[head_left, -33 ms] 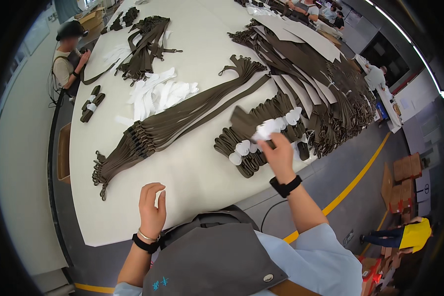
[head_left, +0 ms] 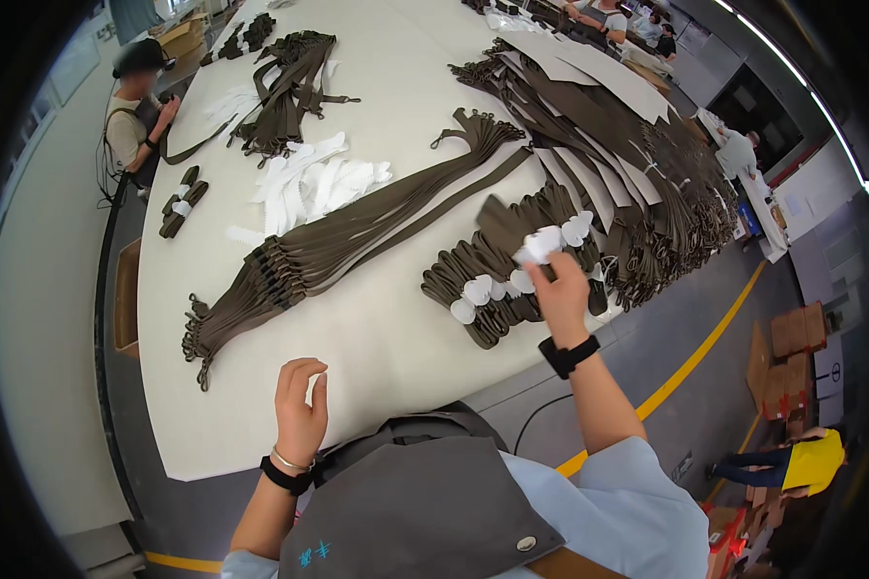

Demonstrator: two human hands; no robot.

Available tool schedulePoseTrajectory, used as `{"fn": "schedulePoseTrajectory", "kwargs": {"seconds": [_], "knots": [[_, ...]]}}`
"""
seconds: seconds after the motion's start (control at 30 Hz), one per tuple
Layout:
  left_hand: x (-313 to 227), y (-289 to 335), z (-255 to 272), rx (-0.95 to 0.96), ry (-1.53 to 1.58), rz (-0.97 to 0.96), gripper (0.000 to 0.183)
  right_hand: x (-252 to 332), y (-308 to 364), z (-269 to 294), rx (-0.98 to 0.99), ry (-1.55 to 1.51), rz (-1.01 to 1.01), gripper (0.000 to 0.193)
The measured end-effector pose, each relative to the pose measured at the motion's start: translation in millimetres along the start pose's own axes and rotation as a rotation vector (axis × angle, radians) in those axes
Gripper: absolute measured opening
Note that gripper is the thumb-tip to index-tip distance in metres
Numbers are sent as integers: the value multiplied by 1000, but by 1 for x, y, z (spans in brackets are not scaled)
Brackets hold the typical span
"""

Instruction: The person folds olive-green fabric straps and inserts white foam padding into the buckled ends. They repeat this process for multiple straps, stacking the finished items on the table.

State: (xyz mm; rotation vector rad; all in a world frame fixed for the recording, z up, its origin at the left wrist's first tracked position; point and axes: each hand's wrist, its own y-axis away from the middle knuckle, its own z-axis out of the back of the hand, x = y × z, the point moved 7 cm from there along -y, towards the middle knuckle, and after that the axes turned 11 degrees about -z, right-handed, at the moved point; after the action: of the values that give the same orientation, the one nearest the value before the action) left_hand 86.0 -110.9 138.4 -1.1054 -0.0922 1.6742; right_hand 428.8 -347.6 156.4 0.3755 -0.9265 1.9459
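My right hand [head_left: 564, 294] is closed on a folded brown strap bundle [head_left: 502, 226] with a white paper band [head_left: 539, 245]. Motion blurs the bundle, held just over a row of similar banded bundles [head_left: 454, 275] on the table. Above the table's near edge, my left hand [head_left: 301, 410] has its fingers loosely bent and the thumb apart, with nothing in it. Beyond it, a long sheaf of brown straps [head_left: 348, 234] with metal hooks lies slantwise across the white table [head_left: 357, 352].
White paper strips [head_left: 323, 183] lie behind the sheaf, and two banded bundles [head_left: 182, 201] at left. A large heap of straps [head_left: 647, 203] covers the right side. A co-worker [head_left: 135, 125] stands at the far left; a person in yellow [head_left: 809, 461] is on the floor at right.
My right hand has shifted a little to the right with the strap bundle in it. My left hand stays nearly where it was.
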Motion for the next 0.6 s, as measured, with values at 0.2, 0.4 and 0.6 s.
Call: {"fn": "schedulePoseTrajectory", "kwargs": {"seconds": [0.2, 0.4, 0.6], "knots": [[23, -7, -6, 68, 59, -2, 12, -85, -47, -19, -92, 439, -57, 33], [121, 16, 0, 90, -65, 194, 19, -100, -31, 1, -205, 468, 22, 49], [196, 12, 21, 25, -452, 176, 29, -21, -14, 11, -133, 151, 108, 24]]}}
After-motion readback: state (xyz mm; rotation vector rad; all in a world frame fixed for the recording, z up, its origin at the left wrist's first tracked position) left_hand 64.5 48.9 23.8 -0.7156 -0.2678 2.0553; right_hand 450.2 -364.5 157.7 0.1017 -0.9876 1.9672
